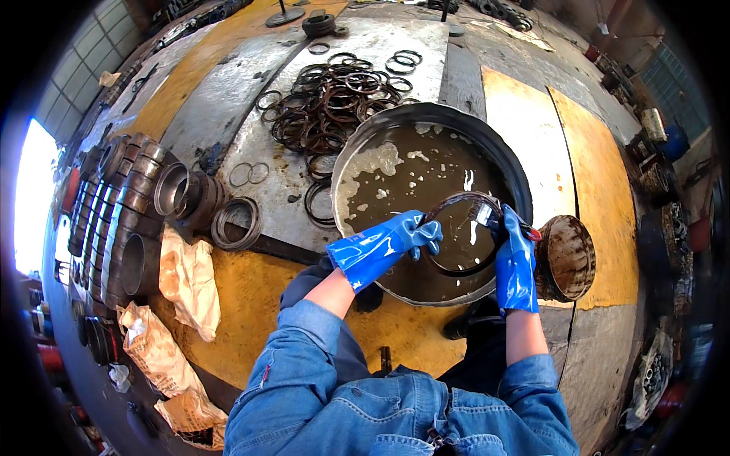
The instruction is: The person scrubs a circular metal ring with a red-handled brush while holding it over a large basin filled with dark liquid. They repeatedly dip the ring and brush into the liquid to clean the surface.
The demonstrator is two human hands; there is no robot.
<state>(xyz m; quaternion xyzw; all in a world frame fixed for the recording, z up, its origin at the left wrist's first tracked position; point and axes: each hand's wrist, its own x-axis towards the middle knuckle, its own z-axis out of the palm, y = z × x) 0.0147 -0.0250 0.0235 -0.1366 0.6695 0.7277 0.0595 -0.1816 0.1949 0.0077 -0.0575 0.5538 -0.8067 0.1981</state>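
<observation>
Both my hands wear shiny blue rubber gloves. With its fingers closed, my left hand [403, 237] grips the left side of a dark metal ring [449, 267], held over a wide round tub [526, 190] of murky brown liquid. At the ring's right side, my right hand [517, 262] is closed around a flat paintbrush [482, 213] with pale bristles and a red handle end. The bristles touch or nearly touch the ring's upper right part; I cannot tell which. Whether the right fingers also hold the ring is hidden. Pale foam floats on the liquid.
Beyond the tub lies a heap of dark rings [334, 102]. A stained, rusty bucket [566, 258] stands right of the tub. At left are stacked metal cylinders [125, 201], a bundle of thin rings [237, 224] and torn paper sacks [163, 349]. Metal sheets cover the floor.
</observation>
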